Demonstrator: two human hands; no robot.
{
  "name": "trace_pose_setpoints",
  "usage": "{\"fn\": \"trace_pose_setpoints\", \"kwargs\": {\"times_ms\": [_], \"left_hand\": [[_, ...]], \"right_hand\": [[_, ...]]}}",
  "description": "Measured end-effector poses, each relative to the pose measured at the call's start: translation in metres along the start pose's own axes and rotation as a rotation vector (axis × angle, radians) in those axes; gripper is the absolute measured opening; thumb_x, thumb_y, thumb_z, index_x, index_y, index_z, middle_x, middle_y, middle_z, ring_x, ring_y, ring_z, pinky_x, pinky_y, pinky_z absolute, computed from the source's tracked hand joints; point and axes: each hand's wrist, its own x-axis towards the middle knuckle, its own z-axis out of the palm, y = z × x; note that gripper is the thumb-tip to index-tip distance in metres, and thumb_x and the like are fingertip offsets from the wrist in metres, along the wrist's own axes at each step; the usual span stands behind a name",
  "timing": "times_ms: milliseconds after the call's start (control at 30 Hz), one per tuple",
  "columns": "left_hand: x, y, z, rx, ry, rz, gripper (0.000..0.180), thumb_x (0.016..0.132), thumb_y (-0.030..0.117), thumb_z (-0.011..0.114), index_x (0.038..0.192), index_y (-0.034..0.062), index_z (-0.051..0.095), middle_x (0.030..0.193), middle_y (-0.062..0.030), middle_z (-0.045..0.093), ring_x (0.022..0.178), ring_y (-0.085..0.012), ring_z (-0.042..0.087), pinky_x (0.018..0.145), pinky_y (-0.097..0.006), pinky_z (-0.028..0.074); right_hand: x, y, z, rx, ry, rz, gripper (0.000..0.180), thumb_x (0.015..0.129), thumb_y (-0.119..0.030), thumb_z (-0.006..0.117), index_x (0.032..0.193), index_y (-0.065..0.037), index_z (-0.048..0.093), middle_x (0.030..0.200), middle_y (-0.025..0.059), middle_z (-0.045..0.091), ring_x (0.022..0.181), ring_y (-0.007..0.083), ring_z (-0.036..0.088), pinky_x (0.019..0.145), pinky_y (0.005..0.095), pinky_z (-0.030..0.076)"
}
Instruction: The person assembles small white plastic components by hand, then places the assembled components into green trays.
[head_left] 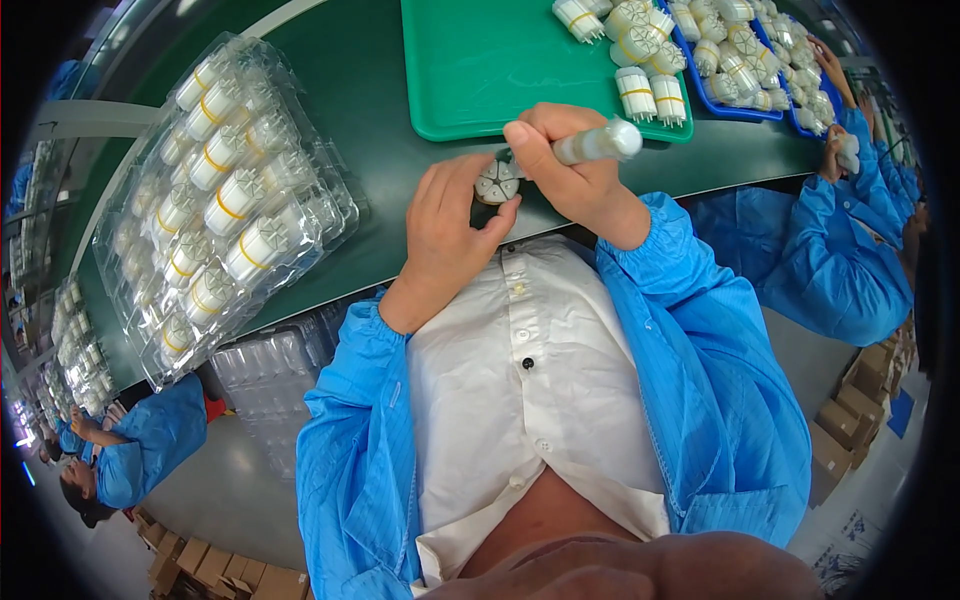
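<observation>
My left hand is closed around a white cylindrical part, whose round end, divided into wedge-like segments, faces up. In my right hand is a thick pale tool handle, its rounded butt pointing right. The tool's other end points toward the part, but my fingers hide its tip, so I cannot tell whether it touches. Both hands are close together at the table's near edge, just below a green tray.
Clear plastic blister trays stacked at left hold several white cylinders with yellow bands. More banded cylinders lie in the green tray's right part. Blue bins of white parts stand farther right. Co-workers in blue sit on both sides.
</observation>
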Motion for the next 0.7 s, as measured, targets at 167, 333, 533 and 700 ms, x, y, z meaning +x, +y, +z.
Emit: {"fn": "trace_pose_setpoints", "kwargs": {"times_ms": [167, 333, 533, 700], "left_hand": [[-0.001, -0.001, 0.001, -0.001, 0.001, 0.02, 0.05, 0.07, 0.005, 0.081, 0.115, 0.0007, 0.06, 0.106, -0.0158, 0.066, 0.094, -0.0354, 0.062, 0.079, -0.043, 0.05], [-0.001, -0.001, 0.0, 0.001, -0.009, 0.001, 0.05, 0.07, 0.007, 0.082, 0.115, 0.0005, 0.059, 0.105, -0.016, 0.065, 0.094, -0.0355, 0.061, 0.078, -0.043, 0.05], [0.001, 0.005, -0.003, 0.073, 0.029, -0.006, 0.052, 0.067, 0.009, 0.085, 0.112, 0.0016, 0.061, 0.101, -0.0131, 0.063, 0.091, -0.0315, 0.06, 0.077, -0.041, 0.05], [-0.003, -0.002, 0.001, 0.05, 0.034, -0.054, 0.054, 0.066, 0.008, 0.085, 0.114, 0.0026, 0.06, 0.101, -0.0118, 0.063, 0.091, -0.0282, 0.06, 0.077, -0.038, 0.05]], "right_hand": [[0.005, 0.002, 0.002, -0.069, -0.041, 0.069, 0.036, 0.099, -0.012, 0.062, 0.066, -0.003, 0.051, 0.059, -0.0003, 0.05, 0.054, 0.0065, 0.042, 0.048, 0.0273, 0.033], [0.01, 0.003, 0.005, -0.066, -0.05, 0.077, 0.038, 0.099, -0.013, 0.063, 0.064, -0.004, 0.051, 0.059, -0.001, 0.048, 0.054, 0.0064, 0.041, 0.048, 0.028, 0.032], [-0.001, 0.012, 0.003, -0.131, -0.065, -0.089, 0.032, 0.092, -0.016, 0.069, 0.067, -0.003, 0.054, 0.056, 0.0037, 0.045, 0.051, 0.0114, 0.04, 0.046, 0.0327, 0.031], [0.004, 0.007, -0.001, 0.07, -0.032, 0.009, 0.03, 0.093, -0.012, 0.068, 0.068, -0.003, 0.054, 0.059, 0.0019, 0.048, 0.052, 0.0087, 0.041, 0.046, 0.031, 0.031]]}}
